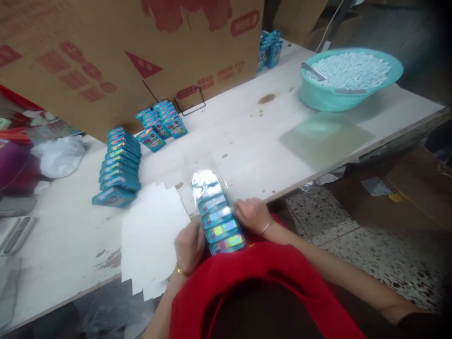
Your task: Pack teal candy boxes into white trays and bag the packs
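Scuffed white worktable (247,141), with a pack of little blue boxes (221,223) held right at its near edge.

Both hands are clamped on the pack from the sides: the left hand (189,245) has its fingers curled round the left edge and the right hand (252,214) is closed over the right edge, with nothing else in either. It's a row of small boxes overlapped inside a clear bag (205,181), and the bag's empty shiny end lies out on the table. I'd guess it's light, but the film looks slippery and the boxes could slide apart, so squeezing across both long sides seems the sane hold. Loose paper sheets (151,235) lie just left of it. Stacked blue boxes (118,169) sit further back by a cardboard box (106,56), and there's a teal basin (318,96) at the far right.
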A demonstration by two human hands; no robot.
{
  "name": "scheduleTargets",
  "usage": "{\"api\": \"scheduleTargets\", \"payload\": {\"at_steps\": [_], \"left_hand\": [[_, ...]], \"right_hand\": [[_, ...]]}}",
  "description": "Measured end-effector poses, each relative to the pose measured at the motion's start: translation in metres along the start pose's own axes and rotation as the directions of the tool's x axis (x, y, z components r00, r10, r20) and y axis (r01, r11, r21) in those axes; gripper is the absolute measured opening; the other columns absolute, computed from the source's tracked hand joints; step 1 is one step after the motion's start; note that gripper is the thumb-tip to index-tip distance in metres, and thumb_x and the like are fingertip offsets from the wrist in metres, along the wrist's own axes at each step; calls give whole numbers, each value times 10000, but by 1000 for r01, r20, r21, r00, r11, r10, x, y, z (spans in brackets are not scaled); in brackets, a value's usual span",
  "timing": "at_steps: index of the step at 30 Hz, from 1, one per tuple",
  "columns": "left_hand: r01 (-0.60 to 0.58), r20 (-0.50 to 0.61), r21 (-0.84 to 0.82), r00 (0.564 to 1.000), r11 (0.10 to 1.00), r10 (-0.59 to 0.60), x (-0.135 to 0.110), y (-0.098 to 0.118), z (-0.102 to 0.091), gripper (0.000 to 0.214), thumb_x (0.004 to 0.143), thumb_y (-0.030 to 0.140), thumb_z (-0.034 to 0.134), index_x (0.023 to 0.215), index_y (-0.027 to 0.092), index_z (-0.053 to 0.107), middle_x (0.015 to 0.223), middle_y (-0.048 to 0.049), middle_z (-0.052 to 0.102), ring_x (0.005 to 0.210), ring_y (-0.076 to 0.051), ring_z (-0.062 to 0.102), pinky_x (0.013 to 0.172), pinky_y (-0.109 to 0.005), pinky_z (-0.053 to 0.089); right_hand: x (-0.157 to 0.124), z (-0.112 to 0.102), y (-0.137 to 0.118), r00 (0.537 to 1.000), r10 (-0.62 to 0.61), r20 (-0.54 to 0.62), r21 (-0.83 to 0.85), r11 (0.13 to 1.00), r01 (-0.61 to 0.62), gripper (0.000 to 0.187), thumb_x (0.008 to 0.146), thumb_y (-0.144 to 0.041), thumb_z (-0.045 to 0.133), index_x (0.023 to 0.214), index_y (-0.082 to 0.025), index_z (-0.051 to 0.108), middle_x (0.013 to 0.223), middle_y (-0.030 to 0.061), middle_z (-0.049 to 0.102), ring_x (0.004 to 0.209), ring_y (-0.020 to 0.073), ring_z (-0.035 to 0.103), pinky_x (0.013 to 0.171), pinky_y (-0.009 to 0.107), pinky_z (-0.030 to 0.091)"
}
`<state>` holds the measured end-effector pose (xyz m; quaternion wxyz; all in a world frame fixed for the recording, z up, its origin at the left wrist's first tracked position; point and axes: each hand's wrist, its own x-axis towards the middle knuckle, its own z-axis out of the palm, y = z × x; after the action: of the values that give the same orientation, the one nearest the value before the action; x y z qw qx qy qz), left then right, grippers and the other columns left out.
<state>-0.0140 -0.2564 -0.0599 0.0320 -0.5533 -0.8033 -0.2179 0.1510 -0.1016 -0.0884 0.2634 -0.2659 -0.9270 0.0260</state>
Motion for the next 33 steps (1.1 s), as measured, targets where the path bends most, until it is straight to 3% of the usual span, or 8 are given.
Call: {"api": "scheduleTargets", "payload": {"at_steps": [4,8,14,18,21,26,29,33], "left_hand": [[-3,-171,-36,985,999,-3,14,0,-1,173,864,268,488,742,168,557,621,8,524,536,-91,451,533,-210,348],[-82,-172,-96,983,992,65,14,-1,0,242,862,251,490,647,167,560,549,12,490,526,-96,435,547,-225,363],[210,-92,-394,960,895,-266,16,10,-2,303,872,342,499,626,170,540,532,32,514,507,-96,457,532,-217,405],[-31,-146,-172,989,985,6,13,4,-10,253,845,249,529,603,175,527,528,25,484,509,-96,431,536,-232,361],[-259,-106,-22,961,966,255,-2,-5,-13,227,824,198,543,598,186,529,504,21,467,490,-104,411,524,-255,327],[-371,-140,-29,921,928,364,-22,-7,-12,190,799,151,571,617,190,537,490,30,460,474,-98,419,525,-259,325],[-308,-155,-46,942,950,297,-13,-4,-11,220,811,177,562,596,188,523,489,32,456,471,-94,416,517,-248,326],[-94,-155,-126,985,988,74,14,-2,-11,258,844,229,517,591,178,515,519,25,467,493,-91,422,526,-231,348]], "right_hand": [[18,-8,-1,997,-20,-69,30,999,22,304,943,-264,365,737,-162,563,547,22,534,519,139,397,577,315,171],[18,-10,-1,989,-123,-87,44,991,127,364,950,-275,363,649,-170,537,543,28,529,542,143,392,580,326,170],[19,-5,0,992,-91,-88,50,994,96,419,963,-262,315,619,-169,535,539,31,541,532,144,369,581,329,166],[14,-8,2,986,-136,-92,67,988,142,405,950,-229,331,594,-174,516,515,24,507,530,148,357,581,331,175],[0,-12,1,975,-199,-100,114,971,210,352,925,-198,367,608,-174,519,523,15,492,544,144,369,574,326,184],[-15,-16,-1,956,-252,-147,168,947,276,274,892,-155,423,648,-168,547,551,4,511,574,136,398,576,313,207],[-6,-15,0,963,-245,-116,157,953,261,316,902,-172,405,610,-170,528,523,4,489,551,135,379,568,318,192],[15,-10,1,982,-177,-61,118,976,184,369,924,-227,349,611,-169,535,512,23,483,524,142,349,565,327,174]]}}
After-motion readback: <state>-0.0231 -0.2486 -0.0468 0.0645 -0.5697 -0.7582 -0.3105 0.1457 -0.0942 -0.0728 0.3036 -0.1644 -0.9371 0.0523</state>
